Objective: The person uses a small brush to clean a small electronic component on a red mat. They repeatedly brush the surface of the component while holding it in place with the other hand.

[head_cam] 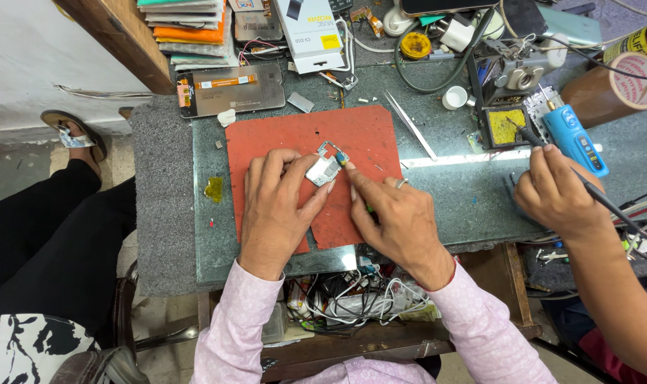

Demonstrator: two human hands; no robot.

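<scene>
My left hand [277,203] rests on the red work mat [295,135] and pinches a small silver metal part [322,171] between thumb and fingers. My right hand [394,217], a ring on one finger, holds a thin tool with a blue-green tip [342,158] against the upper edge of that part. Both pink sleeves reach in from the bottom of the view.
Tweezers [411,125] lie right of the mat. A phone screen panel [231,90] sits at the back left. At the right, another person's hand [554,192] holds a soldering iron at a yellow sponge holder [506,126]. Boxes, cables and a tape roll [636,80] crowd the back.
</scene>
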